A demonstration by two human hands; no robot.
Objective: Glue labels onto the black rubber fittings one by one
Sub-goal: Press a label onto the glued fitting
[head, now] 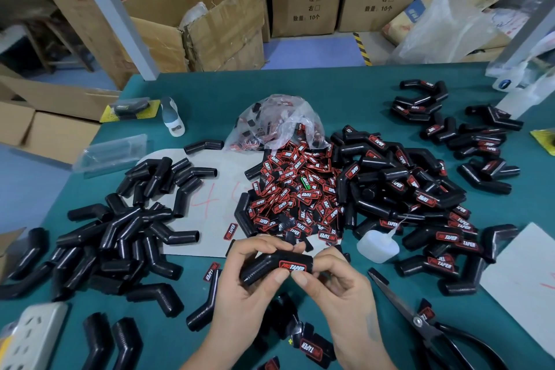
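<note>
Both my hands hold one bent black rubber fitting (pixel 264 266) low in the middle of the view. A red and black label (pixel 292 266) sits on its right half. My left hand (pixel 246 282) grips the fitting's left part from below and above. My right hand (pixel 333 279) pinches its right end, thumb at the label's edge. Behind lies a heap of loose labels (pixel 295 198) spilling from a clear plastic bag (pixel 276 123). Unlabelled fittings (pixel 129 225) are piled at the left. Labelled fittings (pixel 420 195) are piled at the right. A small glue bottle (pixel 378 246) lies just right of my hands.
Black scissors (pixel 426 324) lie at the lower right on the green table (pixel 330 93). A white power strip (pixel 27 339) is at the lower left. Another white bottle (pixel 172 117) lies far left. Cardboard boxes (pixel 204 21) stand behind the table. A few labels and fittings lie beneath my hands.
</note>
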